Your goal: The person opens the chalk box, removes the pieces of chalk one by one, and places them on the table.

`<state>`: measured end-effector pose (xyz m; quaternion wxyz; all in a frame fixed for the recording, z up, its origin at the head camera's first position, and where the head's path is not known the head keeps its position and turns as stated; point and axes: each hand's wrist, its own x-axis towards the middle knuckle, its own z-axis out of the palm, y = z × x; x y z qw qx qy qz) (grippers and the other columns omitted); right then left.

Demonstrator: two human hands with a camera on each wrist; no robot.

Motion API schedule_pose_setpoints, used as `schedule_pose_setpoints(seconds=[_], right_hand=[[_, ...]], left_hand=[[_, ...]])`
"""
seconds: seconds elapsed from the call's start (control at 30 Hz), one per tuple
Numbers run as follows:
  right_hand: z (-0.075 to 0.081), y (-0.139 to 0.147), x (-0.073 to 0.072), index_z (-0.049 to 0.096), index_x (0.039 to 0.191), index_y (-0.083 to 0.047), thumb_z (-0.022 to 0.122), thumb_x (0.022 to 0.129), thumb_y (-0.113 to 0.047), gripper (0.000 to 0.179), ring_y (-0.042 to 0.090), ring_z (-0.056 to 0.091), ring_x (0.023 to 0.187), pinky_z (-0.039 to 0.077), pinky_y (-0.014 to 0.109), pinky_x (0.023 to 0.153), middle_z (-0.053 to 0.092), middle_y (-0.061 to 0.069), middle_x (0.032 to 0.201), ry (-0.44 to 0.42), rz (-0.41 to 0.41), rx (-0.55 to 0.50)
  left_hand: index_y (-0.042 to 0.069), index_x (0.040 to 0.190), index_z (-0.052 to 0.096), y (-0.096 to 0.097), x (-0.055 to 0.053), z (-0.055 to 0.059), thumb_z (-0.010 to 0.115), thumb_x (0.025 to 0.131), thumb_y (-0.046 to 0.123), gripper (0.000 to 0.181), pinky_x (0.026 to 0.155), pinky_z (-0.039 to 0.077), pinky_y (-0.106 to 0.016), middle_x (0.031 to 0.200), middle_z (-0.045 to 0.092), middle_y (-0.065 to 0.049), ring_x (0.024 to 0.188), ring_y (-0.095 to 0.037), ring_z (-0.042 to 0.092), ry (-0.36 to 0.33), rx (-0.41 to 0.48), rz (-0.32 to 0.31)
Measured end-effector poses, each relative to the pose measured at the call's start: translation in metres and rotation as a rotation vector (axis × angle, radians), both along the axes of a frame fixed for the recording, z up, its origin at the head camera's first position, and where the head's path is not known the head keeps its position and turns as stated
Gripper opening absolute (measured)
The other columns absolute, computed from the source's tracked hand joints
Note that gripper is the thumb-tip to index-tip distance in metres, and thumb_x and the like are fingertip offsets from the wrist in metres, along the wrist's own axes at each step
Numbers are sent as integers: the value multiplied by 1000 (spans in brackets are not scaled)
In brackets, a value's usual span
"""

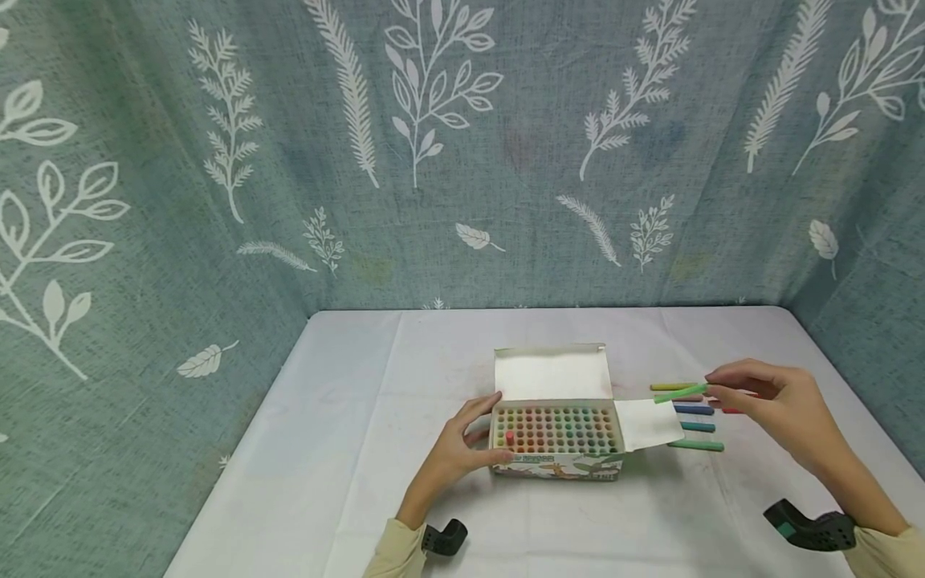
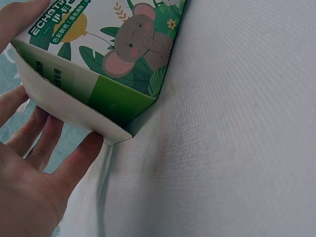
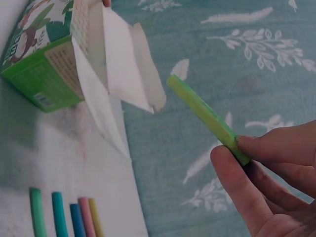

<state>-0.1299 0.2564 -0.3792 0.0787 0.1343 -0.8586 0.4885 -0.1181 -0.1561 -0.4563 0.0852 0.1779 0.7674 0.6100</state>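
An open cardboard chalk box [image 1: 578, 467] stands on the white table, its top tray [image 1: 556, 429] full of round holes. One red chalk [image 1: 509, 438] sticks up from a hole near the front left. My left hand [image 1: 458, 441] grips the box's left end, thumb at the front edge; in the left wrist view its fingers press the side flap [image 2: 74, 108]. To the right of the box, my right hand [image 1: 784, 409] pinches a light green chalk stick [image 3: 205, 113] by one end between thumb and fingers, tip pointing left toward the box.
Loose chalks lie on the table under and beside my right hand: yellow [image 1: 668, 387], blue [image 1: 695, 409], teal [image 1: 698, 427], green [image 1: 697, 445], pink [image 3: 86, 217] and red [image 1: 731, 411]. The raised lid [image 1: 552, 373] and a right flap [image 1: 646, 425] stick out. Patterned curtain [image 1: 462, 160] hangs behind.
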Motion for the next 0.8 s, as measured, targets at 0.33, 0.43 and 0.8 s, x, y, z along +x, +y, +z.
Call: schedule_pose_setpoints(seconds=[0.33, 0.43, 0.8], right_hand=[[-24, 32, 0, 65, 105, 8, 66, 90, -11, 24, 8, 68, 73, 56, 17, 64, 64, -17, 91, -57, -107, -2], [-33, 43, 0, 63, 107, 9, 65, 91, -12, 27, 6, 67, 72, 54, 13, 64, 61, -21, 89, -97, -158, 6], [-68, 78, -6, 59, 108, 15, 60, 94, -9, 29, 5, 67, 71, 56, 17, 63, 64, -19, 84, -229, -200, -29]], left_hand=[[12, 148, 34, -1, -1, -1, 80, 77, 14, 84, 109, 32, -49, 147, 32, -9, 136, -29, 30, 2, 0, -5], [11, 148, 34, -1, -1, -2, 80, 77, 14, 84, 109, 33, -49, 147, 32, -10, 136, -29, 30, 7, -1, -4], [12, 148, 34, 0, 0, -1, 80, 78, 13, 84, 109, 33, -48, 147, 32, -9, 135, -28, 30, 1, -2, 1]])
